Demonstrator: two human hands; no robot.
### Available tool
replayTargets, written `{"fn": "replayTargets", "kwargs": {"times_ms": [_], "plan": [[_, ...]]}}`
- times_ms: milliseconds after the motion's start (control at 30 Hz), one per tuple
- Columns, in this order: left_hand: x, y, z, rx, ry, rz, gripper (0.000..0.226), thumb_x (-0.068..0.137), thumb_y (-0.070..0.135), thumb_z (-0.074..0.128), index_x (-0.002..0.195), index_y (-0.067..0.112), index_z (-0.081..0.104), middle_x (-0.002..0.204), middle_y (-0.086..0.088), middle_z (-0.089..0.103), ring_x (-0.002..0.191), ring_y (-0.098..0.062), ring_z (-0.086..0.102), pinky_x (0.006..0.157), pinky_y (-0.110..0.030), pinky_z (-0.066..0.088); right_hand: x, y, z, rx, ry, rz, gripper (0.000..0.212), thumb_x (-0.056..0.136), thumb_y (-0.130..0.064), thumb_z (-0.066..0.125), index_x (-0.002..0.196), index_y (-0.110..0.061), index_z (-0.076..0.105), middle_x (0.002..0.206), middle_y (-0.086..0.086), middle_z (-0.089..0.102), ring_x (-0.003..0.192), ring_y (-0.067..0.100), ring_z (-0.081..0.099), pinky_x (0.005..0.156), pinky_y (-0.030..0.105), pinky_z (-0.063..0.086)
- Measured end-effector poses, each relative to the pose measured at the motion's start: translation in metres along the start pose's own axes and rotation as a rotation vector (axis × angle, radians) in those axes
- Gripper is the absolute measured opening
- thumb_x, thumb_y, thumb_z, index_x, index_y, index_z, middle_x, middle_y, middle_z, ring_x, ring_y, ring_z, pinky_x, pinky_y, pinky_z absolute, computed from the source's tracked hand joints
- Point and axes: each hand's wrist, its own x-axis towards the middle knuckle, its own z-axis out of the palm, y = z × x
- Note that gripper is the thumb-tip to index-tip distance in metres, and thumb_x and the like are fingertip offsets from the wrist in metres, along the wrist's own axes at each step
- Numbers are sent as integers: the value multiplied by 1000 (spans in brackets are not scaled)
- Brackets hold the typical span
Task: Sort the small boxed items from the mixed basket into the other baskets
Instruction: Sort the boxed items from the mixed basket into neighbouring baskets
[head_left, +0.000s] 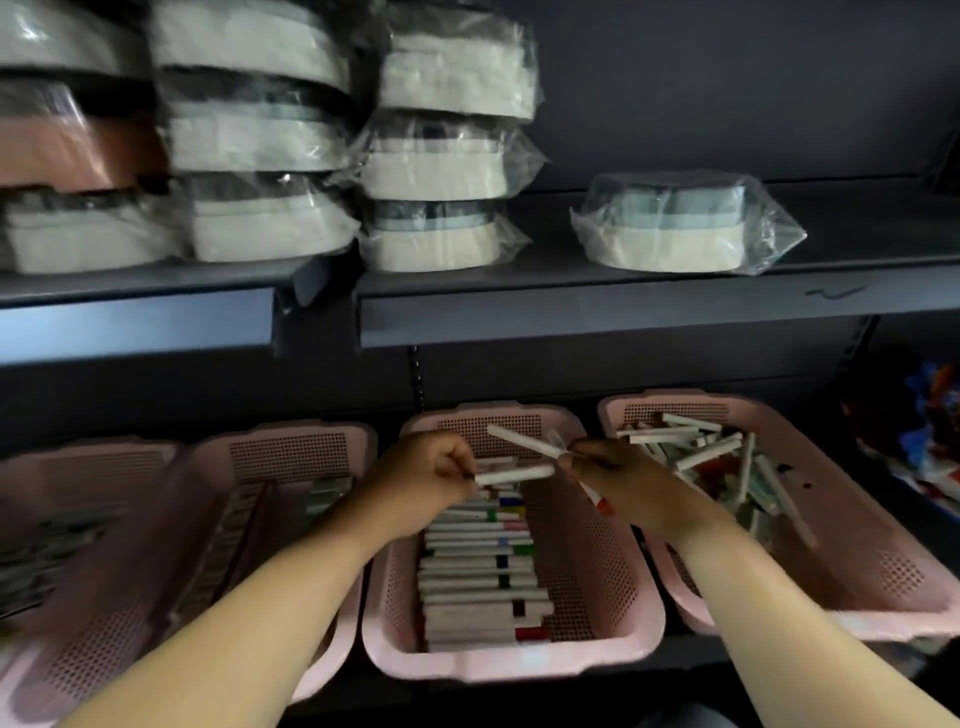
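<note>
Both hands hover over the middle pink basket (592, 644), which holds a neat stack of slim white boxes (483, 577) with coloured ends. My left hand (423, 475) pinches one slim white box (517, 474) by its left end. My right hand (613, 475) grips another white box (519, 441) that points up and left, and a red-tipped piece (602, 503) sticks out below the fingers. The mixed basket (852, 587) on the right holds a jumble of white boxes (706, 452).
Two more pink baskets (291, 452) stand at the left with rows of items inside. The dark shelf edge (623, 317) runs above the baskets and carries plastic-wrapped containers (670, 228). Colourful packets (930, 447) lie at the far right.
</note>
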Motion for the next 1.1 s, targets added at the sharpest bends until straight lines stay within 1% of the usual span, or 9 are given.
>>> {"fn": "replayTargets", "kwargs": {"times_ms": [133, 333, 433, 500, 667, 733, 833, 933, 1100], "plan": [[-6, -20, 3, 245, -34, 25, 18, 87, 22, 82, 83, 34, 69, 87, 14, 73, 82, 4, 66, 69, -19, 48, 2, 7, 9, -20, -1, -23, 28, 100, -39, 58, 81, -20, 66, 64, -2, 57, 62, 11, 56, 67, 38, 47], [-8, -3, -2, -68, 158, 148, 6, 90, 23, 80, 91, 27, 75, 89, 8, 72, 83, -1, 66, 73, -18, 51, 1, 10, 13, -33, 50, -23, 32, 100, -37, 57, 102, -6, 67, 94, 22, 66, 73, 16, 60, 77, 45, 54], [-9, 7, 2, -74, 150, 201, 9, 101, 31, 66, 97, 24, 71, 98, 1, 72, 93, -9, 69, 87, -32, 55, 3, 13, 14, -31, 59, -24, 30, 101, -36, 56, 103, -9, 68, 96, 21, 67, 74, 16, 61, 76, 43, 54], [-13, 11, 7, -2, 36, 203, 13, 102, 34, 65, 99, 22, 70, 93, 2, 72, 90, -13, 68, 84, -36, 54, 5, 15, 15, -32, 65, -17, 31, 101, -36, 56, 106, -9, 68, 91, 18, 66, 72, 16, 60, 72, 36, 52], [-29, 15, 29, 516, -404, 163, 12, 93, 48, 73, 98, 38, 68, 85, 18, 61, 82, -5, 59, 66, -24, 39, 9, 21, 20, -13, 83, -40, 28, 100, -36, 58, 95, -10, 67, 64, -4, 54, 56, 6, 50, 60, 31, 40], [-33, 11, 38, 578, -495, 132, 14, 93, 46, 74, 101, 35, 71, 95, 16, 66, 89, -11, 61, 70, -25, 43, 9, 22, 21, -21, 76, -58, 29, 100, -38, 57, 92, -12, 67, 59, -9, 51, 53, 3, 48, 59, 30, 37], [-35, 6, 42, 611, -558, 87, 39, 92, 47, 75, 129, 37, 70, 124, 12, 69, 100, -9, 59, 84, -22, 47, 8, 23, 21, -46, 69, -77, 28, 100, -41, 57, 90, -17, 66, 59, -10, 53, 54, 1, 49, 58, 26, 37], [-34, 3, 37, 527, -496, 31, 37, 93, 46, 74, 129, 38, 70, 122, 14, 70, 104, -7, 63, 92, -22, 51, 7, 23, 21, -61, 61, -95, 28, 100, -42, 56, 92, -18, 66, 65, -6, 54, 57, 1, 50, 56, 22, 37], [-24, -4, 29, 242, -169, 5, 25, 97, 42, 71, 120, 34, 73, 108, 17, 68, 99, -1, 62, 88, -22, 50, 2, 15, 27, 27, 54, -140, 21, 101, -34, 56, 90, -19, 67, 62, -15, 56, 58, -5, 51, 56, 12, 37]]}}
